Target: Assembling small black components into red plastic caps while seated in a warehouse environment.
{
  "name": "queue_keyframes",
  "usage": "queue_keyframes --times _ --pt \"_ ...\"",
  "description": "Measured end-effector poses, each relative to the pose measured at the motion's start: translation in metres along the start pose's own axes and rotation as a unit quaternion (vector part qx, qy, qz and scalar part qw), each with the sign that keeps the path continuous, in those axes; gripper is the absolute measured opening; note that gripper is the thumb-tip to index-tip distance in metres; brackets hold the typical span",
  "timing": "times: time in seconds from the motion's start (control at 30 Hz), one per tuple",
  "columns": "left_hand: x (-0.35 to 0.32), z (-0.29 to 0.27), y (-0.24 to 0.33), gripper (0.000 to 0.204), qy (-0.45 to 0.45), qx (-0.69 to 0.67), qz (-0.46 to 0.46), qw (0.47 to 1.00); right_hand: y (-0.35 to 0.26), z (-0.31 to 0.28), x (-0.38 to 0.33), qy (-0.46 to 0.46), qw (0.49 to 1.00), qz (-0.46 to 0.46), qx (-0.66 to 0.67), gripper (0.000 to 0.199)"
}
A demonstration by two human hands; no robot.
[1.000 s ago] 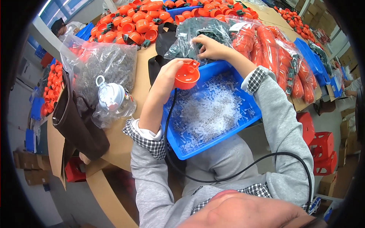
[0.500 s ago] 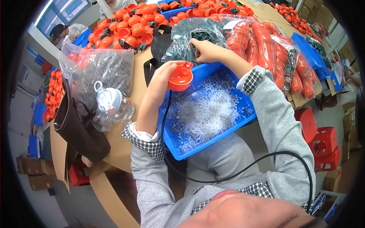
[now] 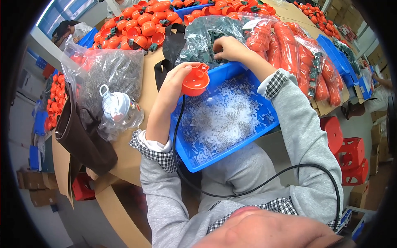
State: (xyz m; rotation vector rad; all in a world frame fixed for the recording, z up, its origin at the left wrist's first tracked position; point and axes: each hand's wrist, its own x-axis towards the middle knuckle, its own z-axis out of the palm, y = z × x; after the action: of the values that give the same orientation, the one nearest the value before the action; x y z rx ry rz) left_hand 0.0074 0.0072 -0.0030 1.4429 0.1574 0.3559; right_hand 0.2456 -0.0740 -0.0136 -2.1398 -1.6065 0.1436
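Note:
My left hand [image 3: 175, 82] is closed around an orange plastic cup [image 3: 195, 84]; the cup's open side shows, and a small tab stands at its top. Beyond the near tray, my right hand [image 3: 229, 48] is at an open clear bag [image 3: 198, 35] of dark green plastic parts. Its fingers are curled together, and what they hold, if anything, is hidden. Below both hands, a blue tray [image 3: 225, 153] contains many small white plastic pins [image 3: 202, 142] and metal springs [image 3: 237, 111]. A black cable [image 3: 248, 195] runs from beside my left wrist across my lap.
Orange cups [image 3: 144, 27] are heaped at the back. Bags of stacked orange cups [image 3: 285, 49] lie at right. At left are a bag of springs [image 3: 118, 70], a lidded clear bottle [image 3: 118, 108] and a brown bag [image 3: 84, 142]. Red stools [image 3: 351, 151] stand at right; other people are nearby.
My right hand has shifted slightly right and its fingers are curled in more at the bag of green parts. My left hand keeps the orange cup almost in place.

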Motion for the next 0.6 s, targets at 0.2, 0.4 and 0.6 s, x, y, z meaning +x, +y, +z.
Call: queue_keyframes --times 0.2,0.4,0.6 --pt "0.000 -0.002 -0.002 0.039 0.003 -0.006 0.004 1.000 -0.016 -0.012 -0.002 -0.162 0.981 0.024 -0.109 0.037" --pt "0.002 0.003 0.000 0.038 -0.003 -0.003 -0.001 1.000 0.016 -0.006 0.002 0.066 0.997 0.015 -0.026 0.018" --pt "0.001 0.001 0.000 0.038 0.000 0.004 0.006 1.000 0.001 -0.010 -0.003 0.208 0.967 0.021 0.146 0.016"
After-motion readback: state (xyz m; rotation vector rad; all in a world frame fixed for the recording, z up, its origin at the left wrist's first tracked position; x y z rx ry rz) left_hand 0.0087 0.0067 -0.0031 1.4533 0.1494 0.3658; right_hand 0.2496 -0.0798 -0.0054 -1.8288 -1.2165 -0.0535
